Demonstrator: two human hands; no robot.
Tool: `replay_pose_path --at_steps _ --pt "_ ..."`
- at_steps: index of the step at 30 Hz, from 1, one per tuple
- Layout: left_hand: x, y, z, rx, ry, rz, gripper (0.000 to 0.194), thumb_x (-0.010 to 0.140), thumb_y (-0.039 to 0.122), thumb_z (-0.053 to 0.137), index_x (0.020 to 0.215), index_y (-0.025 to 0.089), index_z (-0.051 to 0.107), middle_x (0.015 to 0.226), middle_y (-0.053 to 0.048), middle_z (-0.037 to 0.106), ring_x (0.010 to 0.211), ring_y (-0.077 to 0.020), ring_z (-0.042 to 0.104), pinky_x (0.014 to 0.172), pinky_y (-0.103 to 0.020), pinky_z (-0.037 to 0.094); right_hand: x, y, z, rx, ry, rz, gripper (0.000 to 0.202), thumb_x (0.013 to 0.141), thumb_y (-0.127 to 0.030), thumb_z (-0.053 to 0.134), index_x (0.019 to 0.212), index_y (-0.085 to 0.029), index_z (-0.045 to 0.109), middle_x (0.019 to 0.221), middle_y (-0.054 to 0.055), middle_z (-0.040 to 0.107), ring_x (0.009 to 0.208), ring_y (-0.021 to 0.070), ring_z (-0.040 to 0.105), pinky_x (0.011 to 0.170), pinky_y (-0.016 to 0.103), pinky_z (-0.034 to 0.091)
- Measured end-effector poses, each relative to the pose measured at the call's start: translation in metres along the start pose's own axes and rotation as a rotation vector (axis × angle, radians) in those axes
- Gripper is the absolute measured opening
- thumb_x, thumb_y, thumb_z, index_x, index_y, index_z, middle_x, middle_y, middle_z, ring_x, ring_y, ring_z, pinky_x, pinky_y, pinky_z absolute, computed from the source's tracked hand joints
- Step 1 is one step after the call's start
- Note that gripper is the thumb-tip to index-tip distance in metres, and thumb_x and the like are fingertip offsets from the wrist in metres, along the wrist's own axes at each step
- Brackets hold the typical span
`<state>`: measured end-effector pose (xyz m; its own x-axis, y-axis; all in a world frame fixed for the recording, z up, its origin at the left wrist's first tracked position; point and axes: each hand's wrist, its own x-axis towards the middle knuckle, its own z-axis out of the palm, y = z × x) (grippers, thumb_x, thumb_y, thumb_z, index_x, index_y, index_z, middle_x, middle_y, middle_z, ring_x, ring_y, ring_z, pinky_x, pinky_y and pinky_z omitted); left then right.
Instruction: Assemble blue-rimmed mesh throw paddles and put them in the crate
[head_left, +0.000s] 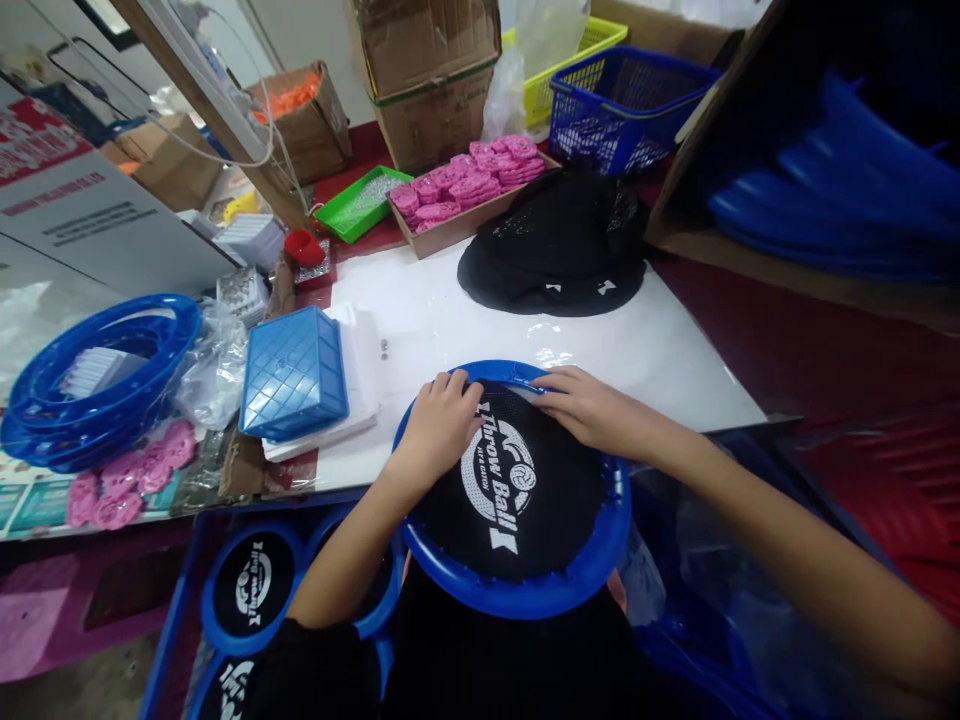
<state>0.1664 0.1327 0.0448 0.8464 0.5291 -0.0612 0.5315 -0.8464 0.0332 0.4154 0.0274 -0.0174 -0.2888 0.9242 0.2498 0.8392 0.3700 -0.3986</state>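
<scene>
A round blue ring with black printed fabric [555,530] lies between my arms at the near edge of the white work surface, its near part over my lap. My left hand [444,415] rests on its far left rim, fingers bent over the fabric's edge. On the far right rim, my right hand [574,405] pinches the rim and fabric edge, where a pale gap shows between fabric and ring. Beyond the ring sits a pile of black fabric pieces [555,245] with small white marks.
A blue basket [294,375] stands left, near stacked blue rings [97,385]. Pink coils fill a cardboard tray [401,225] behind, beside a green tray [360,205]. At right, a large box [690,220] holds blue parts. Finished-looking discs [251,590] lie in a crate lower left.
</scene>
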Motion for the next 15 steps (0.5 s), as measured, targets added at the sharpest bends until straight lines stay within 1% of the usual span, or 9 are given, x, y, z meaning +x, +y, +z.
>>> replay_pose_path --at_steps 2,4,5,7,8,9,11,13,15 --pt "0.000 -0.005 0.007 -0.114 0.004 0.003 0.039 0.094 0.034 0.075 0.126 0.016 0.062 0.130 -0.014 0.062 0.117 -0.0334 0.058 0.095 -0.047 0.053 0.005 0.007 -0.002 -0.001 -0.001 -0.006 0.038 0.098 -0.010 0.046 0.117 -0.019 0.077 0.136 0.015 0.068 0.133 0.0336 0.059 0.109 0.057 0.054" --pt "-0.005 -0.012 0.012 -0.299 0.041 -0.017 0.036 0.095 0.037 0.074 0.123 0.018 0.061 0.124 -0.011 0.066 0.114 -0.0302 0.061 0.097 -0.045 0.054 0.009 0.008 -0.004 -0.017 -0.007 -0.013 0.040 0.094 -0.006 0.046 0.116 -0.017 0.077 0.138 0.016 0.067 0.134 0.0351 0.059 0.111 0.059 0.052" --pt "-0.007 -0.015 0.015 -0.403 0.075 -0.041 0.031 0.096 0.035 0.072 0.121 0.019 0.062 0.120 -0.009 0.067 0.112 -0.0277 0.063 0.097 -0.043 0.054 0.012 0.006 -0.005 -0.024 -0.003 -0.010 0.039 0.093 -0.006 0.047 0.114 -0.016 0.078 0.138 0.018 0.067 0.132 0.0360 0.060 0.110 0.060 0.052" --pt "-0.012 -0.021 0.021 -0.589 0.166 -0.106 0.019 0.099 0.024 0.066 0.117 0.019 0.063 0.113 -0.006 0.069 0.103 -0.0217 0.067 0.095 -0.037 0.056 0.019 -0.003 -0.006 -0.034 0.024 0.012 0.034 0.093 -0.007 0.049 0.109 -0.014 0.079 0.136 0.020 0.067 0.129 0.0368 0.062 0.109 0.060 0.053" --pt "-0.013 -0.023 0.024 -0.652 0.213 -0.138 0.017 0.099 0.019 0.064 0.116 0.019 0.064 0.111 -0.005 0.070 0.099 -0.0195 0.068 0.093 -0.035 0.056 0.024 -0.009 -0.007 -0.038 0.042 0.019 0.033 0.094 -0.008 0.049 0.107 -0.014 0.079 0.135 0.021 0.066 0.128 0.0368 0.062 0.108 0.059 0.053" --pt "-0.014 -0.025 0.026 -0.695 0.252 -0.163 0.018 0.097 0.014 0.064 0.114 0.019 0.065 0.109 -0.005 0.071 0.096 -0.0182 0.069 0.091 -0.033 0.057 0.029 -0.015 -0.007 -0.037 0.059 0.018 0.032 0.095 -0.009 0.049 0.107 -0.014 0.078 0.136 0.021 0.066 0.129 0.0366 0.061 0.108 0.059 0.053" --pt "-0.015 -0.027 0.030 -0.734 0.289 -0.184 0.022 0.094 0.009 0.066 0.114 0.019 0.069 0.108 -0.004 0.074 0.094 -0.0174 0.071 0.089 -0.031 0.057 0.042 -0.026 -0.005 -0.013 0.078 -0.001 0.030 0.098 -0.012 0.049 0.108 -0.016 0.077 0.137 0.019 0.064 0.132 0.0359 0.058 0.109 0.059 0.052" --pt "-0.014 -0.027 0.032 -0.721 0.299 -0.207 0.025 0.093 0.009 0.068 0.115 0.020 0.072 0.107 -0.004 0.077 0.094 -0.0184 0.072 0.091 -0.033 0.057 0.058 -0.033 0.001 0.037 0.068 -0.030 0.027 0.100 -0.016 0.051 0.108 -0.018 0.076 0.139 0.018 0.063 0.135 0.0348 0.056 0.112 0.059 0.050" --pt "-0.014 -0.026 0.032 -0.666 0.313 -0.250 0.023 0.093 0.011 0.069 0.113 0.021 0.074 0.104 -0.004 0.079 0.092 -0.0203 0.073 0.092 -0.035 0.057 0.074 -0.036 0.010 0.099 0.036 -0.048 0.023 0.101 -0.020 0.054 0.109 -0.018 0.076 0.139 0.018 0.062 0.135 0.0334 0.055 0.113 0.057 0.049"
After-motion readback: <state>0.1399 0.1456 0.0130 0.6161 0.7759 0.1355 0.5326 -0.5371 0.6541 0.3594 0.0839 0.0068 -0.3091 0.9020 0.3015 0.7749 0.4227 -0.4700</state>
